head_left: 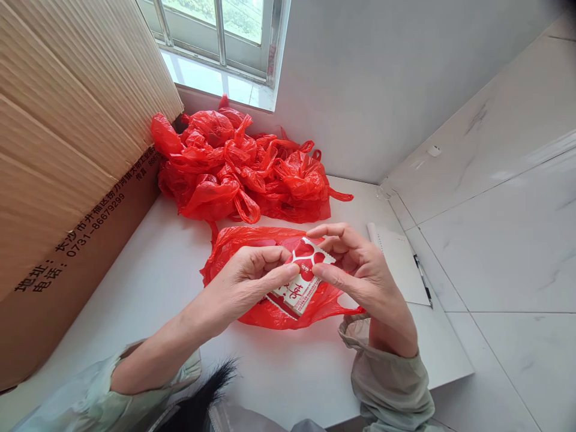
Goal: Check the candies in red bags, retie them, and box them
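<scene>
Watching head cam from my end | left hand [245, 279] & right hand [360, 276] each pinch the red/white packet [302, 277] w/ thumb+forefinger, just above the loose red bag [252, 240] on the table [148, 282] | imo two-sided pinch holds it flat, print facing up | packet text unreadable, bag pile [243, 168] contents hidden, cardboard box [67, 150] cut off at left
</scene>
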The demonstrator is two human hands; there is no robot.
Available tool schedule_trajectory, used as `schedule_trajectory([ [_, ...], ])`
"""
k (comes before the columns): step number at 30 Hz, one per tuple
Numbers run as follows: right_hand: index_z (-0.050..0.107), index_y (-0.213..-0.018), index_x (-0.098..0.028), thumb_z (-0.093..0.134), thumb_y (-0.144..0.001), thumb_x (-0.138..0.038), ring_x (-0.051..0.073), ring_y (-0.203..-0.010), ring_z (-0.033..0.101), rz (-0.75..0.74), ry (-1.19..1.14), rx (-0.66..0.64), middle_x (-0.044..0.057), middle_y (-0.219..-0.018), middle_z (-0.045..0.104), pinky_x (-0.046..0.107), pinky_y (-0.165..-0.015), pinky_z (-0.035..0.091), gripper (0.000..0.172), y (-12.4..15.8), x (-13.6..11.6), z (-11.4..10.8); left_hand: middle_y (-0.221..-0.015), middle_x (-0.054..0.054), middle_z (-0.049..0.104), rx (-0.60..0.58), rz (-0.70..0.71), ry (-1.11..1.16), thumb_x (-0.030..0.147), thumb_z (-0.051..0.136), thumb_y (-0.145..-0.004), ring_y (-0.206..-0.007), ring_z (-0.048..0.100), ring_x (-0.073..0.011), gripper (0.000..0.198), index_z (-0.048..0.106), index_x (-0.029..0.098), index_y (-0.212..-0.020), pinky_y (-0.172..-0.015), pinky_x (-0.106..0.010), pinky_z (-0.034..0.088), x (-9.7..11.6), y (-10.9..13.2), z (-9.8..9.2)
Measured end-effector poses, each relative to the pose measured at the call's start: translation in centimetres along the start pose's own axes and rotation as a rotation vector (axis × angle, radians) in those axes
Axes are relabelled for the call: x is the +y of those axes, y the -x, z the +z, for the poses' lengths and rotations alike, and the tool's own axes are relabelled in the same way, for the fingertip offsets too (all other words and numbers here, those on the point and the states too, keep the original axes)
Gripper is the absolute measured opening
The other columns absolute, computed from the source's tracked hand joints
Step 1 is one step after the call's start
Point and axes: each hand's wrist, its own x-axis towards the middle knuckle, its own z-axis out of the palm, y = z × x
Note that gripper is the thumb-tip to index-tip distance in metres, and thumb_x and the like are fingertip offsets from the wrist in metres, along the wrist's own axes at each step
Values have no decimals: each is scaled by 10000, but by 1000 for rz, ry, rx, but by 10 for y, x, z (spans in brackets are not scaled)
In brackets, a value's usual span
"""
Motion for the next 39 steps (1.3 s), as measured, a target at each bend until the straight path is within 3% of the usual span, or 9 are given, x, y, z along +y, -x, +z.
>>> schedule_trajectory([
  [4,589,-1172,-286,661,-884,-223,157,-817,695,-3,-29,-1,-2,-906,680,288,-723,578,304,0,0,0,-702,26,520,114,-23,28,495,616,-901,-613,444,-87,355,610,170,-757,-540,-177,370,-9,2,-3],
  [7,621,-1144,-296,669,-873,-187,149,-828,688,-34,-36,27,-2,-956,678,283,-727,574,295,1,0,-2,-823,13,592,185,-52,94,556,595,-893,-694,518,-109,341,660,221,-893,-572,-179,413,-12,2,-3],
  [10,672,-1072,-298,656,-871,-141,165,-892,675,-101,-47,48,6,-1015,686,306,-745,575,256,0,2,-5,-897,9,602,26,-3,79,528,592,-908,-774,539,-108,307,677,237,-957,-664,-180,455,-8,-1,-1],
  [13,709,-908,-274,659,-871,-142,192,-881,665,-247,-38,-42,8,-903,716,372,-804,564,145,-2,4,-8,-891,12,580,-138,6,83,423,618,-924,-746,509,-87,226,662,207,-972,-696,-179,454,-2,-3,1],
  [16,694,-787,-248,657,-868,-128,202,-909,647,-364,6,-117,20,-890,720,397,-884,525,149,-5,5,-11,-804,25,572,-107,-20,84,343,683,-892,-679,495,-68,183,641,169,-930,-612,-152,418,2,-4,-1],
  [21,657,-745,-218,571,-850,-14,160,-968,610,-223,47,29,21,-1091,643,280,-794,508,246,-7,9,-15,-745,23,628,18,-8,44,368,663,-907,-642,577,-73,220,630,154,-868,-592,-159,462,4,0,-1],
  [26,634,-715,-203,538,-856,-2,109,-749,595,-167,-45,26,15,-1010,642,228,-618,469,264,-8,16,-17,-834,-5,686,-88,-15,82,318,623,-942,-734,625,-90,170,652,150,-947,-705,-192,530,5,3,3],
  [31,612,-679,-195,549,-843,10,102,-720,583,-140,-62,41,2,-910,641,220,-617,451,270,-9,15,-16,-784,7,683,-112,-18,80,305,571,-974,-672,613,-59,175,643,149,-939,-642,-133,508,8,5,5],
  [39,607,-678,-191,561,-850,-21,107,-694,571,-126,-101,11,13,-897,636,227,-590,446,246,-9,13,-15,-787,-10,714,-126,-53,79,304,576,-969,-710,688,-104,168,620,147,-929,-648,-160,547,12,8,7],
])
